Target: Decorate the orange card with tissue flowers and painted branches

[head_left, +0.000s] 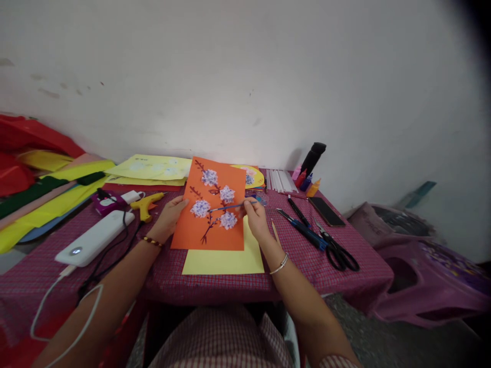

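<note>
My left hand (174,213) grips the left edge of an orange sheet of paper (230,174), which is raised and tilted toward me. Dark painted branches run up the sheet, with several white and purple flowers (200,208) on them. Near the sheet's right edge, my right hand (253,214) pinches a thin blue paintbrush (230,206). Its tip points left, over the flowers; whether it touches the paper I cannot tell. Beneath lies a pale yellow sheet (224,263) on the checked tablecloth.
Right of the sheets lie a pencil (275,232), a blue utility knife (307,232), black scissors (337,250) and a phone (327,211). Paint bottles (313,188) and glue sticks (282,181) stand or lie behind. On the left are a yellow glue gun (144,204) and a cabled white power bank (95,239).
</note>
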The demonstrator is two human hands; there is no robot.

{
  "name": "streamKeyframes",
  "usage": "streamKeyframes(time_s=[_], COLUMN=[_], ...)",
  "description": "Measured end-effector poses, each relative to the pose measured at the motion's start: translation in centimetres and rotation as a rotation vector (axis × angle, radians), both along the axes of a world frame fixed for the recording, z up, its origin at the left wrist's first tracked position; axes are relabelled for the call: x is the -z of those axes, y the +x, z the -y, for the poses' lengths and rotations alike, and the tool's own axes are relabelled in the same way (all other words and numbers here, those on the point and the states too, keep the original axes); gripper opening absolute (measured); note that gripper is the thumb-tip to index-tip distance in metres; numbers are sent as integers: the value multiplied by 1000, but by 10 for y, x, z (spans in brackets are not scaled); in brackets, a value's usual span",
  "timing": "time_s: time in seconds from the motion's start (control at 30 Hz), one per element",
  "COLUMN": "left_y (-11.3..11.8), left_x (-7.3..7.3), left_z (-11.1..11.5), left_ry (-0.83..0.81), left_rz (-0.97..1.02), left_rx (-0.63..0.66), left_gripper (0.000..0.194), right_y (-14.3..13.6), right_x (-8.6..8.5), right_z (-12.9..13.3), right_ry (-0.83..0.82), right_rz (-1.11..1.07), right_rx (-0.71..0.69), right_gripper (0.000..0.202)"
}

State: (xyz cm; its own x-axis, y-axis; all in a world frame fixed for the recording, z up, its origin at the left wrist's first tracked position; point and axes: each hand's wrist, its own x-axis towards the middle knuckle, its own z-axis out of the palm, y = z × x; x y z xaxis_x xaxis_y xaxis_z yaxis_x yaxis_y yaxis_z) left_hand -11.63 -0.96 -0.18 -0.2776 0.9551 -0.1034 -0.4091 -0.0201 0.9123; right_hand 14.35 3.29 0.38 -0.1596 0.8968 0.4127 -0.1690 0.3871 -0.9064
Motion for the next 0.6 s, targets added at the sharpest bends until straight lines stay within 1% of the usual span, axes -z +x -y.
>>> streamKeyframes(time_s=[0.17, 0.4, 0.6], left_y=[1, 0, 0], left_x=[0, 1, 1], left_z=[0, 0, 0], left_ry=[-2, 9, 11], left_rz=[2, -7, -11], left_rx=[-2, 0, 1], left_gripper=[27, 26, 25], right_y=[-3, 1, -4], right_x=[-2, -1, 0], right_z=[3, 1, 2], right_ry=[-8, -45, -54], right_rz=[58, -26, 34], right_rx=[-48, -18, -100], right_gripper=[36, 38, 41])
